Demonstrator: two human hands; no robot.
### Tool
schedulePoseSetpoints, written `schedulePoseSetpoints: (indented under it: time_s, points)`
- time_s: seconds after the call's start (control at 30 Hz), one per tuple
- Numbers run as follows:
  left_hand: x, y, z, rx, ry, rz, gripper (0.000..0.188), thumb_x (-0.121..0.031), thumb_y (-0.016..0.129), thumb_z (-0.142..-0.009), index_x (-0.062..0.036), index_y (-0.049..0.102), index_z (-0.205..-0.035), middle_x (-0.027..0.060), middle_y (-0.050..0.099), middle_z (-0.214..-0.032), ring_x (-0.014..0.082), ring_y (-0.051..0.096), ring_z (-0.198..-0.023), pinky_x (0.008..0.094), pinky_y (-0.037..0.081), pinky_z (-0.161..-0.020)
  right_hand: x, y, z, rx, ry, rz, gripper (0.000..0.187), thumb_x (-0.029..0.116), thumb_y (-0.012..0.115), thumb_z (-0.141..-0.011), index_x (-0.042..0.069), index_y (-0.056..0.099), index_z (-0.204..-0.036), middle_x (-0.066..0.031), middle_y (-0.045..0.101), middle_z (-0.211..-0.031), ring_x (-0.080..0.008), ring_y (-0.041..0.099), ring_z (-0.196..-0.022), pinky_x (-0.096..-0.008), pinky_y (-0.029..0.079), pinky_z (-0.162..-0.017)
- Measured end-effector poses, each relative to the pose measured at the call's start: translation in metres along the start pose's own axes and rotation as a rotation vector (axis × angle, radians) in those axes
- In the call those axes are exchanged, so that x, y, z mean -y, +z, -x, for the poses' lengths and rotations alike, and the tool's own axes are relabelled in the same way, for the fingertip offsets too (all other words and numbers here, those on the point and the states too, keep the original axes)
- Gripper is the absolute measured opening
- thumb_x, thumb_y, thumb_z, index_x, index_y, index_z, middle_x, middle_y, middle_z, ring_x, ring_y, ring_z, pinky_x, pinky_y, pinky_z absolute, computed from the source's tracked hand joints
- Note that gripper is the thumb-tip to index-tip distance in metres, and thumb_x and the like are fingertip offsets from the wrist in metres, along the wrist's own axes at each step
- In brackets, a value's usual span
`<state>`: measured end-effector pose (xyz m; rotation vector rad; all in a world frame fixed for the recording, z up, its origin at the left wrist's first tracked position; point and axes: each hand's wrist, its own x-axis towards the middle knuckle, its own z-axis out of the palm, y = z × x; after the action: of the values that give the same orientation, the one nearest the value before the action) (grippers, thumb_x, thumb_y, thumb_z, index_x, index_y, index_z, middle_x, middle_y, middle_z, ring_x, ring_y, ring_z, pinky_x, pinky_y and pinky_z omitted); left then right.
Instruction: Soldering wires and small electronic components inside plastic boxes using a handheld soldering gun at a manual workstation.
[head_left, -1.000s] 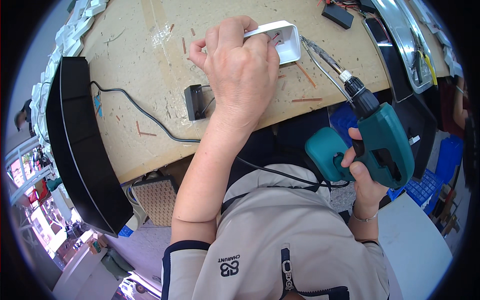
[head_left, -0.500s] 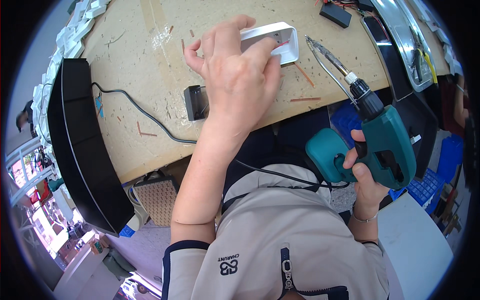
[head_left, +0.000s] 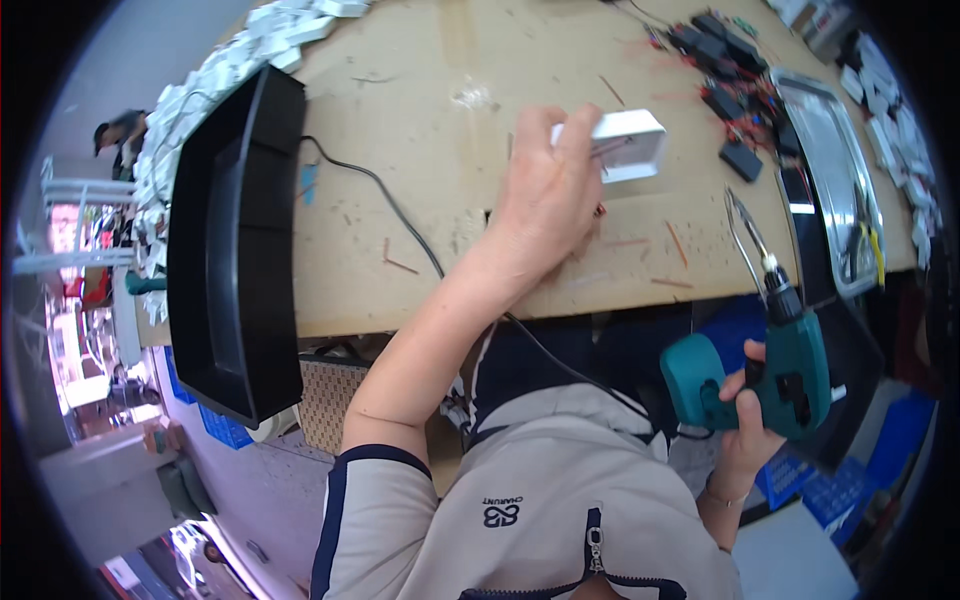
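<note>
The wooden workbench [head_left: 420, 130] is spread ahead of both hands. A long black tray [head_left: 235, 250] is laid well to the left of the left-hand fingers, with its long axis running toward and away from the person. A black cable [head_left: 400, 215] is routed from the tray's far end, under the left wrist, to the bench's near edge.

The left hand [head_left: 545, 205] is extended over the bench, palm down. Its fingers [head_left: 580, 140] are held together and curled over the left end of the white rectangular box [head_left: 628, 145]. The box is thus located directly under and just to the right of those fingers, touching them, with its long axis lying left to right.

The right hand [head_left: 745, 415] is kept below the bench edge, well apart from the box, so the left hand is the nearer. Its fingers are wrapped around the grip of the teal power screwdriver [head_left: 785, 345], whose bit is pointed up toward the bench.
</note>
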<state>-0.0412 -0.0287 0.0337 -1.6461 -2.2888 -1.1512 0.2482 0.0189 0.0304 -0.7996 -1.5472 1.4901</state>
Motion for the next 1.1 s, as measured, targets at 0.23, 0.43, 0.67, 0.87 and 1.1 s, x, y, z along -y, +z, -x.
schedulePoseSetpoints:
  time_s: [0.23,0.43,0.67,0.87,1.1]
  points:
    - [0.059,-0.094,-0.039,-0.417,-0.033,-0.086,0.035,0.002,0.049,-0.076,-0.0015,0.047,-0.111,0.02,0.045,-0.096,0.0342,0.048,-0.086,0.0413,0.043,-0.077,0.005,0.001,-0.005,0.001,0.003,-0.011,0.053,0.014,0.062,-0.078,-0.003,0.04,-0.124,-0.0172,0.054,-0.109,-0.0118,0.055,-0.065,-0.0227,0.045,-0.057]
    - [0.093,-0.076,-0.021,0.162,-0.233,-0.084,0.038,-0.011,0.053,-0.077,-0.0035,0.048,-0.115,0.0222,0.047,-0.106,0.0357,0.05,-0.098,0.0403,0.041,-0.087,-0.001,0.007,-0.016,0.051,-0.03,-0.176,0.055,0.015,0.062,-0.08,-0.003,0.037,-0.125,-0.0189,0.053,-0.112,-0.0134,0.056,-0.065,-0.0237,0.046,-0.057]
    - [0.097,-0.097,-0.056,0.441,-0.077,-0.301,0.067,-0.042,0.065,-0.075,-0.0077,0.042,-0.128,0.0178,0.044,-0.125,0.0276,0.047,-0.11,0.0391,0.039,-0.091,-0.022,0.004,-0.044,0.09,0.007,-0.475,0.06,0.019,0.063,-0.081,-0.001,0.033,-0.128,-0.0179,0.051,-0.116,-0.0141,0.054,-0.064,-0.0236,0.046,-0.055]
    - [0.127,-0.045,-0.183,0.245,-0.556,0.147,0.063,-0.043,0.06,-0.079,0.0021,0.045,-0.12,0.0117,0.059,-0.101,0.0183,0.06,-0.08,0.0291,0.046,-0.074,-0.041,0.006,-0.063,0.189,0.169,-0.827,0.062,0.02,0.065,-0.08,0.001,0.033,-0.129,-0.0129,0.053,-0.116,-0.0147,0.053,-0.059,-0.0243,0.044,-0.049]
    - [0.154,0.041,-0.251,0.12,-0.387,-0.208,0.063,-0.025,0.062,-0.072,0.0092,0.038,-0.119,0.0286,0.052,-0.111,0.039,0.051,-0.105,0.0408,0.043,-0.088,-0.044,0.007,-0.072,0.158,0.178,-0.884,0.061,0.022,0.067,-0.078,0.0,0.036,-0.125,-0.0134,0.054,-0.115,-0.0157,0.054,-0.059,-0.0266,0.044,-0.048]
